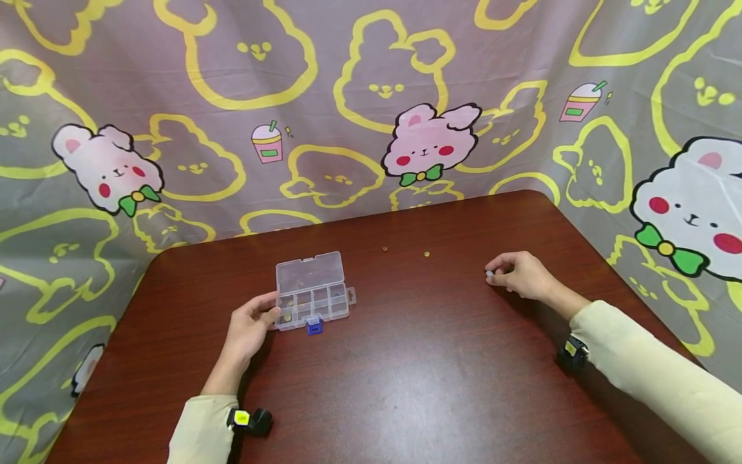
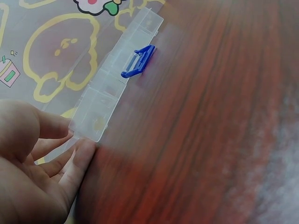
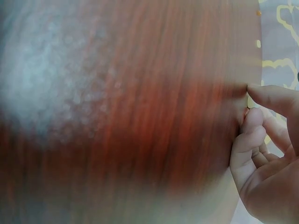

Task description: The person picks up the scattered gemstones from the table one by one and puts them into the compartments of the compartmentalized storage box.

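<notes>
A clear plastic compartment box [image 1: 313, 306] lies on the table with its hinged lid [image 1: 310, 274] raised at the back. Its blue latch [image 1: 315, 326] hangs at the front edge, and some small yellowish pieces sit in the left compartments. My left hand [image 1: 249, 322] grips the box's left end between thumb and fingers, also seen in the left wrist view. Far to the right, my right hand [image 1: 524, 276] has thumb and fingertips low at the tabletop around a small pale piece [image 1: 489, 274], which it appears to pinch. In the right wrist view the fingers mostly hide that piece.
Two tiny yellow pieces, one [image 1: 427, 254] nearer the right hand and the other [image 1: 385, 249] farther left, lie toward the back of the brown table [image 1: 406, 374]. A patterned cloth [image 1: 348, 148] hangs behind the table and along its sides.
</notes>
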`<state>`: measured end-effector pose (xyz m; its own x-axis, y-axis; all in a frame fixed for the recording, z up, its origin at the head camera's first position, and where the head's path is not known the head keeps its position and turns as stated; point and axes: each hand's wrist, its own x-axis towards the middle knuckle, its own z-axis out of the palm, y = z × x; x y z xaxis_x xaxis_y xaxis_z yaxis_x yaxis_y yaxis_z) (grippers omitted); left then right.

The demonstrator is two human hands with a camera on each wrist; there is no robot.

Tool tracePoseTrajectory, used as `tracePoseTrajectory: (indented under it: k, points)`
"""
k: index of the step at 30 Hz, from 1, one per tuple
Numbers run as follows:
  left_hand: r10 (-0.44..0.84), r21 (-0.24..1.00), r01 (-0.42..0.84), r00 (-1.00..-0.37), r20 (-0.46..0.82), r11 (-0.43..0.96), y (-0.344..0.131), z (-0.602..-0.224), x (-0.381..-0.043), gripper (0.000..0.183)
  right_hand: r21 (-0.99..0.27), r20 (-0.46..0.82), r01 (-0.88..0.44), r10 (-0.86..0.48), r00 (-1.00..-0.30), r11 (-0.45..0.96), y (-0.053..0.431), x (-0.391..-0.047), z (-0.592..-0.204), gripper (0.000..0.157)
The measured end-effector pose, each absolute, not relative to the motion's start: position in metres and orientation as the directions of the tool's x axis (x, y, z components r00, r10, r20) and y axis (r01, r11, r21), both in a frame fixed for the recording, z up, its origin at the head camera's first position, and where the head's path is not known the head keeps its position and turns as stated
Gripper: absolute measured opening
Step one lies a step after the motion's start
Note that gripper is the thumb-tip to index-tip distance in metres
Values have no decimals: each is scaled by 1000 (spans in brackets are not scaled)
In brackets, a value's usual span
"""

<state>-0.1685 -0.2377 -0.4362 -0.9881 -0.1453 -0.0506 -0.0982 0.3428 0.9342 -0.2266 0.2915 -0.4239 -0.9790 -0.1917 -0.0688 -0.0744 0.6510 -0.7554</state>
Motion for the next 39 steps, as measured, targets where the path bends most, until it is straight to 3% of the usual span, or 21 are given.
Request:
tracePoseTrajectory:
  k: [39]
  points:
    - [-137, 935, -83, -990, -37, 345, -239, -438, -169, 37, -738, -80, -76, -199, -977, 671, 290, -221, -413, 15]
